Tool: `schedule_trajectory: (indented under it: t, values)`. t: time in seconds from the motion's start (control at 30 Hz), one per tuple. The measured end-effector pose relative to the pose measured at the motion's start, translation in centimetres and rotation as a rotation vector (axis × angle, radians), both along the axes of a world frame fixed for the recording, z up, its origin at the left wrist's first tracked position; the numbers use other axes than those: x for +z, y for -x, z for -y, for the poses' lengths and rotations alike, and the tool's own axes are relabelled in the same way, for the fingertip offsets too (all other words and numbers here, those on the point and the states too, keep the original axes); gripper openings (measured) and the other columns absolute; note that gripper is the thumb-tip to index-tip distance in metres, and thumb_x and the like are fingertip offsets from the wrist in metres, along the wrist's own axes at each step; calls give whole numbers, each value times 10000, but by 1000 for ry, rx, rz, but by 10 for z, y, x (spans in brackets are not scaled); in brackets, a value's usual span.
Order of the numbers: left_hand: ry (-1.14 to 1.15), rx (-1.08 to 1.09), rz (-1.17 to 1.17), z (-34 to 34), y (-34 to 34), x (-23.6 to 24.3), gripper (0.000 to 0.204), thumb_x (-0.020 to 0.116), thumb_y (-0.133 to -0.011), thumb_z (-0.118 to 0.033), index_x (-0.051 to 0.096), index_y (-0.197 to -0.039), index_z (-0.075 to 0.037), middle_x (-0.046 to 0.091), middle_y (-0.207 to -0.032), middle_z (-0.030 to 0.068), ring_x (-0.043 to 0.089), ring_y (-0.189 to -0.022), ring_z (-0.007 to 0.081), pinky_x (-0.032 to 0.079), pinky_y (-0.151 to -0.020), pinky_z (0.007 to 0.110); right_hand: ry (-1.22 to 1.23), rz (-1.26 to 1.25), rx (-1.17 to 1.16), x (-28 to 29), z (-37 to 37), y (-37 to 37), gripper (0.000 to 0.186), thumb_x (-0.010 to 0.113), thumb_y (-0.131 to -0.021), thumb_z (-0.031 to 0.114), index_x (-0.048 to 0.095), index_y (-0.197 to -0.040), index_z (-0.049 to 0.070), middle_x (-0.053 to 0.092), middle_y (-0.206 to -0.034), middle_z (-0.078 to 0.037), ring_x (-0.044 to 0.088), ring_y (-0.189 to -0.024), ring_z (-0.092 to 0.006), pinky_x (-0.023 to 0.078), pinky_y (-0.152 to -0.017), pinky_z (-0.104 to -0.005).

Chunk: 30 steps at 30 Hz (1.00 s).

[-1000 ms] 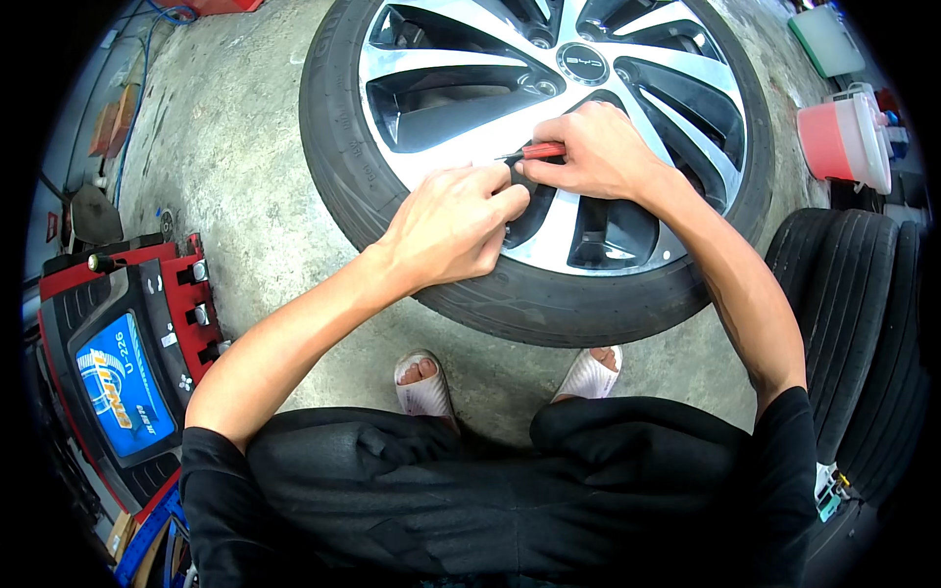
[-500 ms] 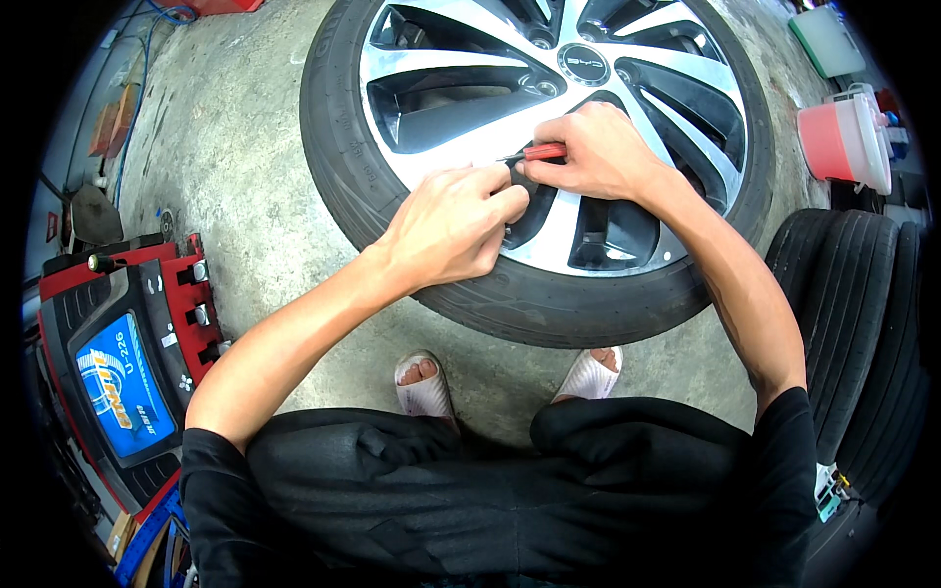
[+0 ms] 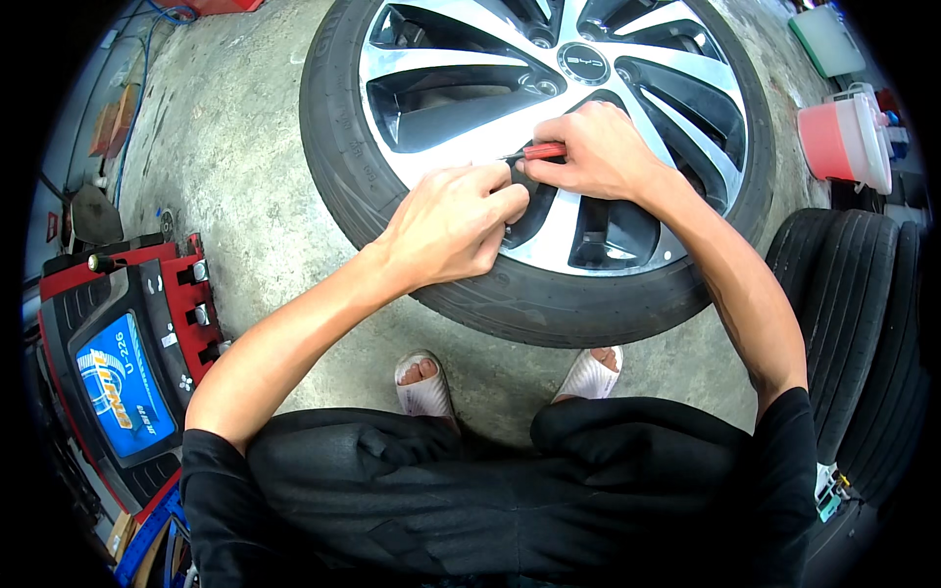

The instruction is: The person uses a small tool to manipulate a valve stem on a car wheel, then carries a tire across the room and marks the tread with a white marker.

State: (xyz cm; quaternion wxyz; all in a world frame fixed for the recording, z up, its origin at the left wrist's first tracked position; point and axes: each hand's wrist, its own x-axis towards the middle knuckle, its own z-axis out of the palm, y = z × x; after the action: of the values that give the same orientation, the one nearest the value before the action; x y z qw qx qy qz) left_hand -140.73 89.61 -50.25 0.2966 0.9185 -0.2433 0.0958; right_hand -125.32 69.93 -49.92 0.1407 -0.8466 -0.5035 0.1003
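A car wheel, its black tyre (image 3: 343, 147) around a silver-and-black alloy rim (image 3: 470, 137), lies face up before me. My right hand (image 3: 603, 152) is closed on a small red-handled tool (image 3: 545, 151). The tool's thin metal shaft points left toward the fingertips of my left hand (image 3: 456, 220). Curled over the near-left part of the rim, my left hand has its thumb and fingers pressed together. Whatever they may grip is hidden behind the knuckles. Both hands are close together over the gap between two spokes, below the round centre cap (image 3: 583, 65).
A red and black machine with a blue panel (image 3: 125, 387) stands at left. Several tyres (image 3: 833, 314) stand at right, below a bucket with pink contents (image 3: 828, 142). A whitish plastic container (image 3: 831, 44) is at far right. My sandalled feet are on the concrete floor (image 3: 235, 147).
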Motion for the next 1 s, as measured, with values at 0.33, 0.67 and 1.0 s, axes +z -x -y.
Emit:
schedule_trajectory:
  t: [0.33,0.67,1.0]
  values:
    - [-39,23,-4,3,0,-1,163,676,-726,-17,615,-864,-80,587,-857,83,571,-727,313,470,-676,433,1,-2,-23,-2,0,1,346,698,-864,429,785,-844,95,703,-694,-188,724,-701,-394,583,-721,-469]
    - [-21,-4,2,0,0,-2,160,680,-734,-17,627,-869,-84,586,-881,86,569,-736,317,467,-679,441,25,17,-12,0,-1,0,342,772,-867,397,822,-936,65,740,-736,-154,719,-671,-347,571,-695,-418]
    - [-47,14,-3,3,1,-1,159,679,-739,-21,624,-874,-84,582,-884,86,570,-736,319,471,-684,442,16,17,-12,0,-1,2,313,769,-874,373,812,-915,66,735,-735,-161,717,-677,-359,572,-696,-427]
